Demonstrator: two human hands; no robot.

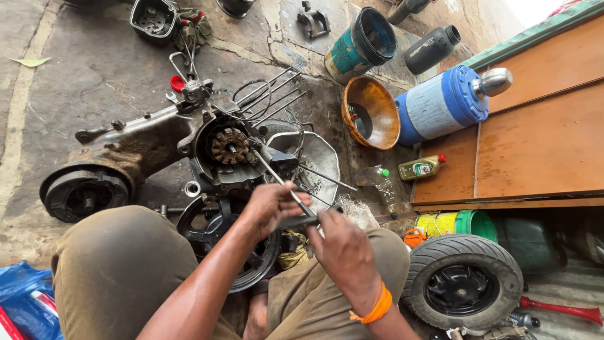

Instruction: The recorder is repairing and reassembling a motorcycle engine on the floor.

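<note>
While both hands grip it, long metal rod (277, 178) slants up-left toward engine case (229, 148); left hand (272, 204) closed nearer engine, right hand (343, 249) closed around near end.

Rod (277, 178) between left hand (270, 204) fingers: bare metal, smooth, dull shine. Part (299, 221) under right hand (343, 252) fingertips: dark matt metal. Engine (151, 145) beyond fingers: greasy, rough cast metal. Tyre (462, 280): matt rubber.

Bare floor (94, 75) lies open upper left; engine case (189, 148) and long studs (277, 94) crowd the middle.
</note>
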